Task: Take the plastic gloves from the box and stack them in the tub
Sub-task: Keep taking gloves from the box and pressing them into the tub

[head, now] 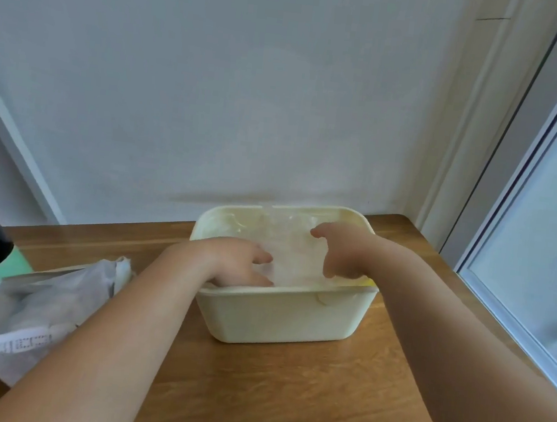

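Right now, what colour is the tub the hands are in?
Pale creamy yellow, plain all over: the tub shows best in the head view.

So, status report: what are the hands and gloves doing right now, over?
Left hand and right hand both down in the tub, fingers spread on the gloves. Box open at left, more inside. Nothing in the way.

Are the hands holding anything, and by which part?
Left hand and right hand touch the clear gloves in the tub; whether they grip cannot be told.
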